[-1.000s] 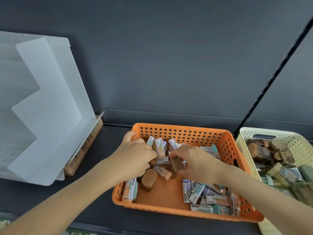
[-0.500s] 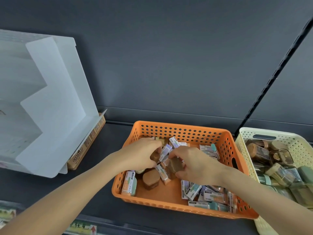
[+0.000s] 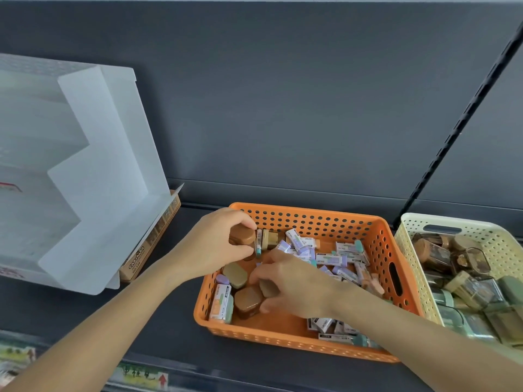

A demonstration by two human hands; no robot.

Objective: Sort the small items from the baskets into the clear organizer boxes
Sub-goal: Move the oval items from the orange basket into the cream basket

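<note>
An orange perforated basket [image 3: 317, 219] sits on the dark shelf, filled with small wrapped erasers [image 3: 331, 260] and brown capped items. My left hand [image 3: 215, 247] is at the basket's back left corner and grips a brown capped item [image 3: 242, 238] together with a small wrapped piece. My right hand [image 3: 294, 281] reaches down into the basket's middle, its fingers curled round a tan-brown item [image 3: 267, 288]. Two more brown items [image 3: 249, 301] lie beside it near the left wall.
A cream perforated basket [image 3: 410, 239] full of brown and green clear-cased items stands to the right. A white translucent stepped organizer [image 3: 93, 176] stands at the left on a flat brown box [image 3: 150, 247]. The dark back panel rises behind.
My left hand has lifted a brown capped item up toward the basket's back left corner. My right hand has dropped lower and closer to the brown items at the left.
</note>
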